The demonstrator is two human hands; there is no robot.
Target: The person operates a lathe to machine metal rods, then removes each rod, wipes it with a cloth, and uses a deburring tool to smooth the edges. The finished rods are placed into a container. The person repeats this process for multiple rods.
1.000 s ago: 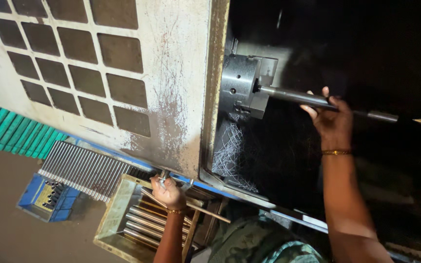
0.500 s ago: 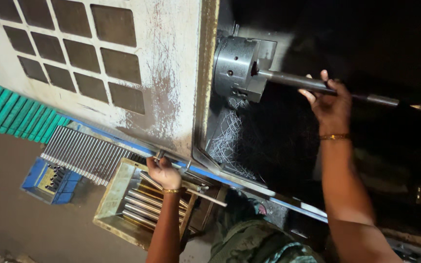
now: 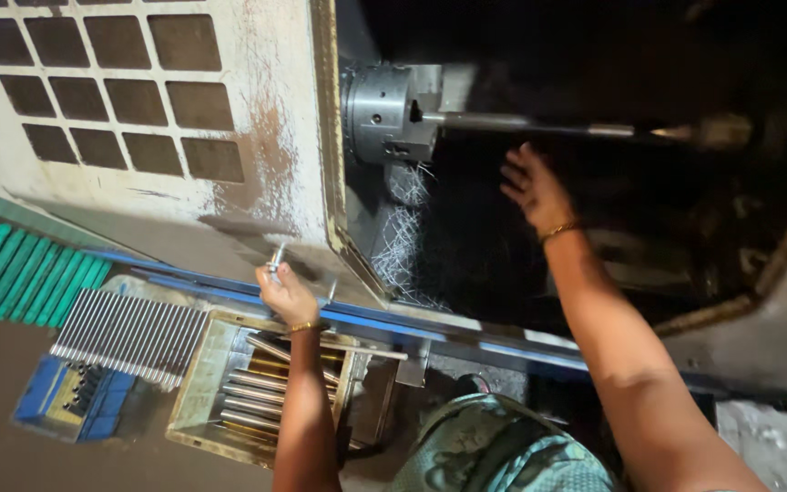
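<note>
Long grey steel bar [image 3: 539, 124] clamped level in round chuck [image 3: 384, 113], upper centre of frame, reaching right into dark.

Single head-worn view, looking steeply down and forward over the person's own arms, tilted slightly. It's facing the machine door [image 3: 138, 137] on the left and the dark open chamber with the chuck [image 3: 384, 114] on the right. Close range, both hands within frame. Lower edge is taking in the tray of rods [image 3: 257, 383] and floor. No second view sharing anything.
</note>
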